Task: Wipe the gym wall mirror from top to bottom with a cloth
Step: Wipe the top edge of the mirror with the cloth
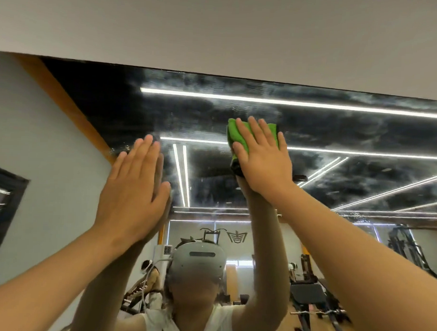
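Mirror (337, 130) glass covers the wall ahead of the person, and its upper part, all round the right grip (262, 164), is clouded with pale, streaky smears. The right grip is spread flat, fingers straight and a little apart, pressing a green cloth (233, 133) against the glass, pinning it with palm and fingers rather than curling round it. The cloth is folded into a pad. Its green edges show past the fingertips and on the thumb side, and a dark corner pokes out below the thumb (trim or backing, I cannot tell which).

Lower down, on the thumb side of that grip, the left grip (135, 187) also lies flat on the mirror, fingers straight and held together, holding nothing, its fingertips meeting their own reflection. Both forearms are bare and reach steeply upward.

Just above the right grip, past the cloth, runs the mirror's top edge, and over that is a plain grey surface (217, 29). In the glass below the two grips I see the person's reflection wearing a grey headset (199, 261). Between the right forearm and its reflection stands a weight bench (307, 294). Long white light strips (264, 100) cross the reflection above and beside the cloth.
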Motion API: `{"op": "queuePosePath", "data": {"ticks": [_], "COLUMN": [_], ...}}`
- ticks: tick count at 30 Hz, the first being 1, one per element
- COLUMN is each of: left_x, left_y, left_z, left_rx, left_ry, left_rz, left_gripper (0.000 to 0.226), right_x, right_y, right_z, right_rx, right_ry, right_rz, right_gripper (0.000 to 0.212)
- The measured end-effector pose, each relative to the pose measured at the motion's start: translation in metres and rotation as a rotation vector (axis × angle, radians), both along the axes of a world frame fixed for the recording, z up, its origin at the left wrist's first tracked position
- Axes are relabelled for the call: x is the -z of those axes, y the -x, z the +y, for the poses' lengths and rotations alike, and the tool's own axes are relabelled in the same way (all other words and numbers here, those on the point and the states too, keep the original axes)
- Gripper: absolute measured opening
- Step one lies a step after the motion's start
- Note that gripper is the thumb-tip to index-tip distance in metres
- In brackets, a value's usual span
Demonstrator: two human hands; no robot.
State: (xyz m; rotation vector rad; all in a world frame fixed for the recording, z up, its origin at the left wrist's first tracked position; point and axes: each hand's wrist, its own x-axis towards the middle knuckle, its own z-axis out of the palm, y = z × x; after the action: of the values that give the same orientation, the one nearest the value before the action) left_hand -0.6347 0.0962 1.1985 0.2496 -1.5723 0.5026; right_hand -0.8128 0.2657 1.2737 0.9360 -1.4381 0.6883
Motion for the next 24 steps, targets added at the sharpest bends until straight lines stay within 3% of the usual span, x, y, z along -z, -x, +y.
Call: {"op": "queuePosePath", "data": {"ticks": [3, 12, 18, 24], "left_x": [0.002, -0.006, 0.007, 0.008], "left_y": [0.029, 0.142, 0.171, 0.174], "left_z": [0.037, 0.139, 0.145, 0.147], "left_rx": [0.016, 0.091, -0.030, -0.066], "left_ry": [0.111, 0.086, 0.092, 0.088], "left_rz": [-0.091, -0.150, -0.115, -0.110], "left_gripper": [0.068, 0.084, 0.070, 0.070], "right_x": [0.000, 0.003, 0.011, 0.017], "right_y": [0.019, 0.119, 0.180, 0.166], "right_z": [0.015, 0.112, 0.171, 0.154], "right_rx": [0.002, 0.030, 0.060, 0.020], "right_ry": [0.007, 0.021, 0.051, 0.169], "right_rz": [0.017, -0.049, -0.108, -0.231], "right_gripper": [0.053, 0.054, 0.055, 0.056]}}
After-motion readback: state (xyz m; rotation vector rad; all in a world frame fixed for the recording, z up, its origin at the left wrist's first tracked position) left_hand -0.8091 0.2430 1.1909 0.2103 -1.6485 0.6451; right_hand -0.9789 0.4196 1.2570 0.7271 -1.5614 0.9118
